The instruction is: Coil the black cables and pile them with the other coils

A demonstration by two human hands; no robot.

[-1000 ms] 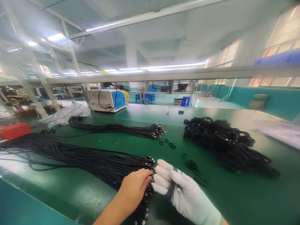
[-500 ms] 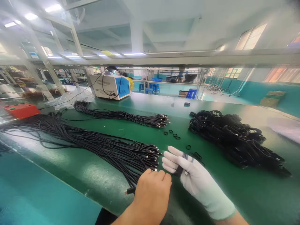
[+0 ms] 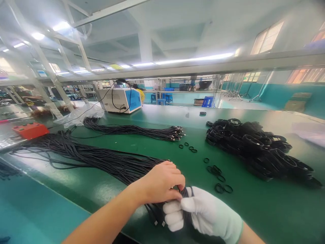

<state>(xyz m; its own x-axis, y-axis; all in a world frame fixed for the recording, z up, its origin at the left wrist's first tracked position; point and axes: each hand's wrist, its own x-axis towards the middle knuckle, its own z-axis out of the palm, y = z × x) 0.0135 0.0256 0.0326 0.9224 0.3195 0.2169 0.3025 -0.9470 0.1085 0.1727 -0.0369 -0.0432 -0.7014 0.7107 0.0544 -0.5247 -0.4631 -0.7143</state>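
At the left end of the green bench (image 3: 254, 213), I see a red control box (image 3: 30, 130). From beside it, the near cable bundle (image 3: 88, 152) runs toward the worker; a few plug ends (image 3: 163, 223) show below the worker's wrist. Behind lie a white-and-blue machine (image 3: 123, 100) and the far cable bundle (image 3: 127, 132).

The bare left hand (image 3: 164, 181) is curled, thumb and forefinger brought together against the cable loops (image 3: 187, 218); I cannot tell what, if anything, they pinch. The loops lie across the gloved right hand (image 3: 210, 213), which grasps them between thumb and fingers.

The step in hand appears to be winding or gathering cable on the glove. Recommended practice:

1. Press the gloved thumb firmly over the loops so that none slips.
2. Lay each turn beside the last, at even tension, without twists.
3. Guide the cable with the bare fingertips; keep its plug clear of the turns.
4. Avoid snagging neighbouring strands in the near bundle.

Farther right, loose black rings (image 3: 206, 160) lie within reach, then a pile of coiled cables (image 3: 251, 149).
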